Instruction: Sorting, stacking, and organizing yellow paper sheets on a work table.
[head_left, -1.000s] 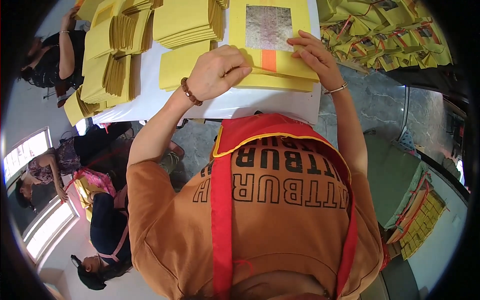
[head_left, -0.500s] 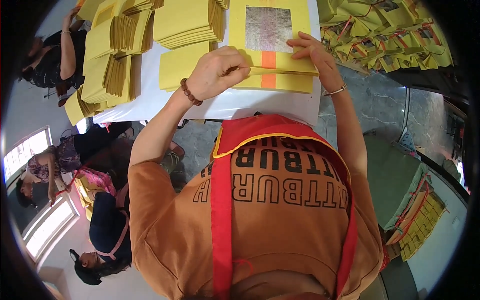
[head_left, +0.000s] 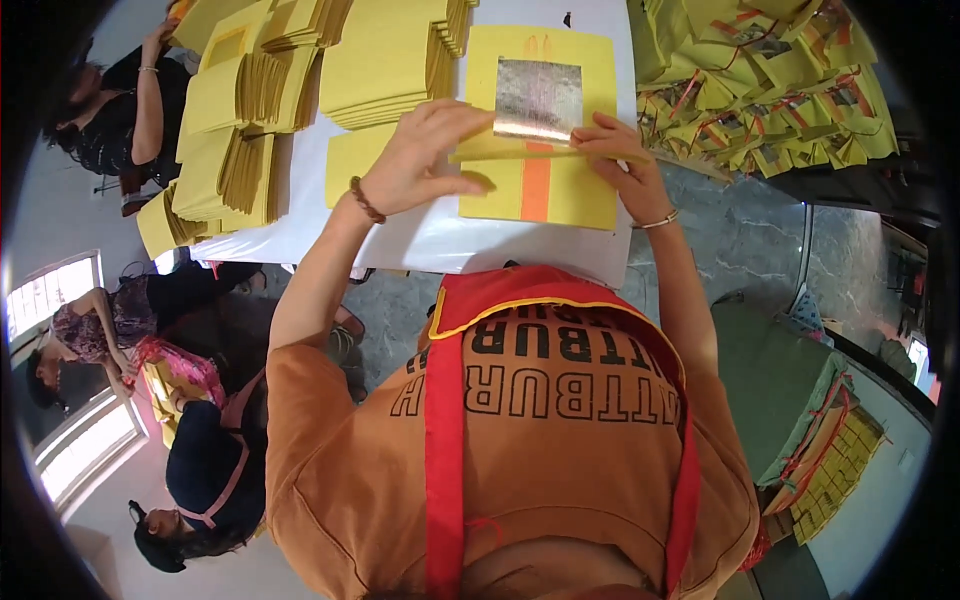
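A yellow paper sheet (head_left: 571,194) with an orange stripe and a silvery foil square (head_left: 540,92) lies before me on the white-covered table. A raised fold of yellow paper (head_left: 550,155) runs across it, just below the foil. My left hand (head_left: 422,152) is at the fold's left end, fingers stretched and thumb held apart, with nothing gripped. On the other end is my right hand (head_left: 628,165), the paper edge between its thumb and fingers. Beside my left wrist, another yellow sheet (head_left: 352,165) is partly covered by my arm.
Stacks of folded yellow paper (head_left: 385,60) fill the table (head_left: 400,245) to the left. At the right hangs a mass of yellow paper pieces with red ties (head_left: 760,95). A green-covered block (head_left: 765,390) stands lower right. Other people (head_left: 215,455) are at the left.
The table and papers sit lower in view. My left hand's fingers have opened from a curled pinch and left the fold. More of the striped lower part shows.
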